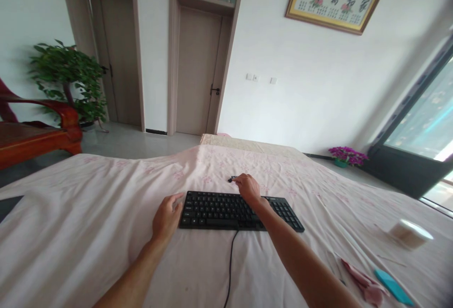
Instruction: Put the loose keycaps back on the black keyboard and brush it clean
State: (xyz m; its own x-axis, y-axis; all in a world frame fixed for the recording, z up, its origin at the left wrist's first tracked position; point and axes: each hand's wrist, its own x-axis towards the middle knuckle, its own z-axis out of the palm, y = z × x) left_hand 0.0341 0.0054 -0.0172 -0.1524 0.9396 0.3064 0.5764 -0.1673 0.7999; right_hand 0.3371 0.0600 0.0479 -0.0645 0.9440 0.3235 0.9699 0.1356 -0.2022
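A black keyboard point(212, 209) lies flat on the pink flowered bed sheet point(198, 260), its cable point(230, 260) running toward me. My left hand point(167, 216) is beside the keyboard's left end, thumb and fingers apart, with nothing in it. Stretched across the keyboard, my right hand point(247, 187) is just beyond its back edge. Its fingers are pinched together at a few small black pieces point(231, 179) on the sheet, which look like keycaps. Whether one is between the fingertips is too small to be sure. The wrist and forearm cover part of the keyboard's right side.
To the right are a white roll point(410, 235), a pink cloth point(364, 282) and a blue flat item point(393, 286). A dark flat object point(9, 206) lies at the left edge. Beyond the bed stand a wooden chair point(42, 133), a potted plant point(69, 79) and purple flowers point(348, 155).
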